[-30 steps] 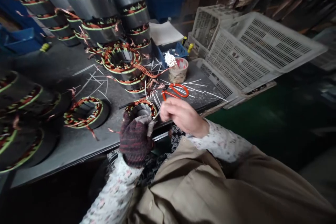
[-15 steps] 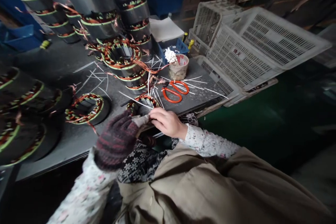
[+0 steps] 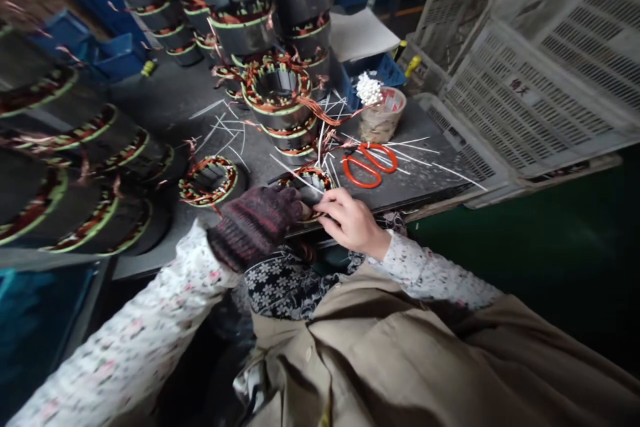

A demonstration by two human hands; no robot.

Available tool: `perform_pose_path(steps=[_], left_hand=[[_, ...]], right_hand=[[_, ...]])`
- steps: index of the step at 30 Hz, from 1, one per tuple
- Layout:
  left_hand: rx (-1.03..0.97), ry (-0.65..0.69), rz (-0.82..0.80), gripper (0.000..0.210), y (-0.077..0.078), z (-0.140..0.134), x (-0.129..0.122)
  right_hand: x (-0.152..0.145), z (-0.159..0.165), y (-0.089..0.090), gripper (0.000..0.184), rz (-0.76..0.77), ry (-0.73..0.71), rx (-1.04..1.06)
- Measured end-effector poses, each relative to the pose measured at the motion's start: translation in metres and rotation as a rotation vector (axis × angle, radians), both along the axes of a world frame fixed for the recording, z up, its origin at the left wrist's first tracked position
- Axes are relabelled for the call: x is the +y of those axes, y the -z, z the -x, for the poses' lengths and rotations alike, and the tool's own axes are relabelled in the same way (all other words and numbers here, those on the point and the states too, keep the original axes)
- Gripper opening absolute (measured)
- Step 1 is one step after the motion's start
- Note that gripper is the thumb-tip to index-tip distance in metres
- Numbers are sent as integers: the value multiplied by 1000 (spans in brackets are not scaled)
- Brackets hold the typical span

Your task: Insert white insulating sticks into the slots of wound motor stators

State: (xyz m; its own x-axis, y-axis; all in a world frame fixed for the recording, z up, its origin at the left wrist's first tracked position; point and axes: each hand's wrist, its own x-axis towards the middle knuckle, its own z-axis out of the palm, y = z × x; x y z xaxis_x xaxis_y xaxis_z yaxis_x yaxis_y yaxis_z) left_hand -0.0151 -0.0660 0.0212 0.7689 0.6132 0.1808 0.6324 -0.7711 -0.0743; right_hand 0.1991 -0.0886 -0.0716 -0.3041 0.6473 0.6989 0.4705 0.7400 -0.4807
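In front of me, a motor stator (image 3: 320,178) with copper windings sits at the table's front edge, partly hidden behind my hands. My left hand (image 3: 265,219), in a dark striped fingerless glove, curls over its near left side, with the fingertips against the ring. My bare right hand (image 3: 350,219) has thumb and forefinger pinched at the stator's right rim. From that pinch a thin white strip (image 3: 296,173) slants up and left across the stator's opening. Just beyond lie orange-handled scissors (image 3: 364,173).
Stacked stators (image 3: 285,110) rise behind, and more stators (image 3: 100,167) crowd the left. One single stator (image 3: 209,181) stands left of my work. White strips (image 3: 223,133) are scattered about. A tape roll (image 3: 383,117) holds a white bundle. Plastic crates (image 3: 500,90) stand right.
The view has swung left, so things appear farther right. My left hand has turned and curled closer over the stator. My right hand keeps its pinch by the white strip.
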Motion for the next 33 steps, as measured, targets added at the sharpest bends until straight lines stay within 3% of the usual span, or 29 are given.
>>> perform_pose_path(steps=[2,5,7,10,12,16,18,21,25,28,33], left_hand=[[38,117,-54,24,0,1,-2],[10,208,-118,26,-2,6,-1],[-59,269,-106,24,0,9,5],[-243,352,51,12,12,9,14],[-336,316,101,12,25,4,14],[-412,87,-183,8,52,-12,-2],[-466,18,-264,13,62,-18,-10],[-541,-33,-224,15,69,-21,-14],[-559,-112,-140,14,69,-22,-14],[-564,-160,-157,12,67,-27,-19],[-558,-151,-213,23,65,-33,-26]], right_hand=[[11,-13,-4,13,-46,50,131],[53,-49,-12,18,-103,398,341],[90,-74,-19,11,-49,569,288],[136,-99,-29,11,81,657,65],[152,-106,-35,9,137,666,-58],[159,-111,-40,16,134,635,-125],[155,-113,-39,17,96,620,-82],[144,-112,-39,17,49,614,104],[95,-92,-46,20,9,537,400],[36,-69,-49,17,-24,421,354],[-34,-47,-34,18,-122,9,146]])
